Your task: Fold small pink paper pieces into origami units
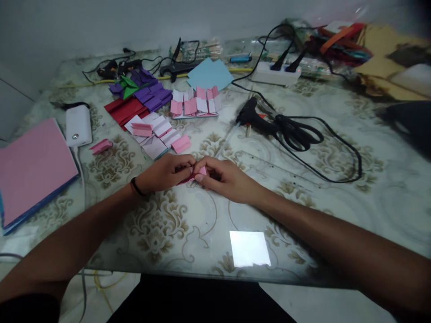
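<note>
A small pink and dark red folded paper [203,171] lies between my two hands near the middle of the table. My left hand [167,171] grips its left part, thumb and fingers pressed together. From the right, my right hand [222,177] pinches the other end, and the fingertips of both hands nearly meet. Part of the paper is hidden under my fingers. Just behind my hands are folded white and pink papers [157,133]. A single folded pink piece [101,146] rests farther left.
Pink sheets [35,168] and a white power bank [78,125] are at the left. Behind lie purple folded papers [153,95], blue sheets [210,74] and a power strip [276,75]. A black glue gun [257,117] with a coiled cord lies right of centre.
</note>
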Motion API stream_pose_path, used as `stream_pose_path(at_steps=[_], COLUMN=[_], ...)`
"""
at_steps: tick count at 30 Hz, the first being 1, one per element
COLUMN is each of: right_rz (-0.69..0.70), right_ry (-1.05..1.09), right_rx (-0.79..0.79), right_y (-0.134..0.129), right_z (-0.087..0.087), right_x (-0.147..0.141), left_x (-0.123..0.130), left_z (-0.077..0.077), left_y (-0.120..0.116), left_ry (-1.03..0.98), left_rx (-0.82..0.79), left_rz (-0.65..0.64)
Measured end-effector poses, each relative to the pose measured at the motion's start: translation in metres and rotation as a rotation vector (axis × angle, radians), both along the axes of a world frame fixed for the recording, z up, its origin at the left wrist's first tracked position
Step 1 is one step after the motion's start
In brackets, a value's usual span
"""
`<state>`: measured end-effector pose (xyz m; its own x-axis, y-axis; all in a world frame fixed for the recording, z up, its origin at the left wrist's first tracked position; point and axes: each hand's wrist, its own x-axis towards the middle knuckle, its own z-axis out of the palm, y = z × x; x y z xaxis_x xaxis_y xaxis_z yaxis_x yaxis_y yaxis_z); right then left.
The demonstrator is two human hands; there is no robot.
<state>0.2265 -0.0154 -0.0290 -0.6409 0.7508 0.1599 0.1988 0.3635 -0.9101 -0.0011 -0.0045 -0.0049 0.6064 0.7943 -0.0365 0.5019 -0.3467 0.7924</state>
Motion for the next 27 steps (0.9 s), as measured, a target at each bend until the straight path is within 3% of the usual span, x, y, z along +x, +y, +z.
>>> stream_pose_path(at_steps=[27], right_rz=[0.001], right_ry=[-0.014], right_rx=[-0.02], right_y=[0.0002], right_z=[0.0023], right_x=[-0.0009], left_x=[-0.0003], left_z=[0.0025], left_y=[-0.0002], left_ry=[-0.001], left_rx=[0.001], left_rz=[-0.008])
